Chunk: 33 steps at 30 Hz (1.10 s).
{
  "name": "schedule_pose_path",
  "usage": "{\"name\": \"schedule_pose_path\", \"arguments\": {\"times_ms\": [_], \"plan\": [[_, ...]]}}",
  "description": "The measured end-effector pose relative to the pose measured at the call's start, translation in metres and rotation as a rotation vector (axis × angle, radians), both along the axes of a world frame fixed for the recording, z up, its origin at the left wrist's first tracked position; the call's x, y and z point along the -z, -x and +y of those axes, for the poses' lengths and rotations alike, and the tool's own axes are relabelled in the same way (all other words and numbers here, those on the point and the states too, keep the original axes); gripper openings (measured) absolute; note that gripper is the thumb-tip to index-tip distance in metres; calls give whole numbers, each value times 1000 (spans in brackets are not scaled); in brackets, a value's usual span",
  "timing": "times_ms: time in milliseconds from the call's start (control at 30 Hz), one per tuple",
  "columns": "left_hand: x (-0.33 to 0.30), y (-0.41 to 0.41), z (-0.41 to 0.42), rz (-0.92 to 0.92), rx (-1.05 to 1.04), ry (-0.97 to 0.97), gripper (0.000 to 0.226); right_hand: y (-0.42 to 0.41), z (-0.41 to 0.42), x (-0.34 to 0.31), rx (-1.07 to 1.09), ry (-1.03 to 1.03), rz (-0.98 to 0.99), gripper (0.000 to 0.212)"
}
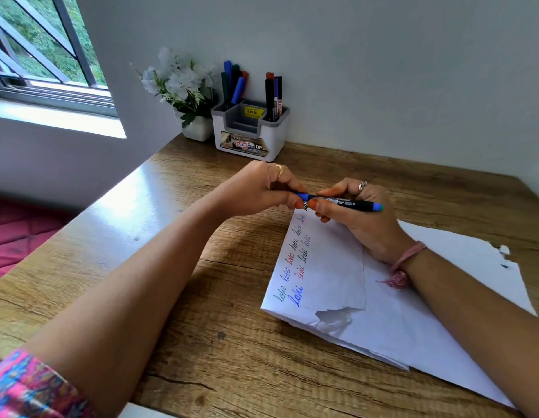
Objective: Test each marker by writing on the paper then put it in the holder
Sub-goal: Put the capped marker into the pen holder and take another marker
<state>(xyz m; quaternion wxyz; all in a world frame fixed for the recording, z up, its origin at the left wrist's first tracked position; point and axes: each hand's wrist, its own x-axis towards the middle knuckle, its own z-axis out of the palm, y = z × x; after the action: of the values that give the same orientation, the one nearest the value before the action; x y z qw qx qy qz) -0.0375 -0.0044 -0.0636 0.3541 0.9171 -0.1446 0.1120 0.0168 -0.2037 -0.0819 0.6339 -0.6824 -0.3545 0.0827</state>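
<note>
The fingertips of the right hand (357, 212) pinch the barrel of a blue marker (340, 203) near its front end, thumb below and forefinger above, clamped on it. The marker lies almost level above the far corner of the paper (413, 312), its blue end cap pointing toward the right edge of the desk (171, 297). The left hand (259, 188) closes its thumb and fingers on the marker's other end, where a blue cap or tip section shows between the two hands; whether the cap is on or off cannot be told. The left hand wears a gold ring, the right a silver ring and a pink thread band at the wrist.

The right wrist rests on the paper, which lies slanted on the right half of the desk, its near edge torn. Rows of a short handwritten word in green, red, black and blue run along the paper's left edge.

At the far edge of the desk, against the wall, stands the white holder (251, 131) with several markers upright in its left and right compartments. A white pot of white flowers (183, 86) stands just beside the holder, on its left.
</note>
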Motion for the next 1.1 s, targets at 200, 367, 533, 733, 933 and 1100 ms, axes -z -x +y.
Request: {"name": "schedule_pose_path", "arguments": {"times_ms": [200, 367, 533, 733, 933, 1100], "plan": [[1, -2, -1, 12, -7, -3, 17, 1, 0, -1, -12, -9, 25, 14], [-3, 0, -1, 15, -44, 227, 22, -1, 1, -4, 0, -12, 102, 19], [-5, 1, 7, 0, -130, 699, 29, -4, 3, 3, 9, 67, 136, 21], [-9, 0, 18, -165, -211, 1084, 28, -3, 4, 1, 0, 136, 53, 14], [-19, 5, 28, -474, -410, 1092, 27, -4, 2, 3, -6, 212, 13, 11], [-38, -3, 39, -700, -529, 1012, 25, -2, 2, 1, -8, 214, 24, 10]]}}
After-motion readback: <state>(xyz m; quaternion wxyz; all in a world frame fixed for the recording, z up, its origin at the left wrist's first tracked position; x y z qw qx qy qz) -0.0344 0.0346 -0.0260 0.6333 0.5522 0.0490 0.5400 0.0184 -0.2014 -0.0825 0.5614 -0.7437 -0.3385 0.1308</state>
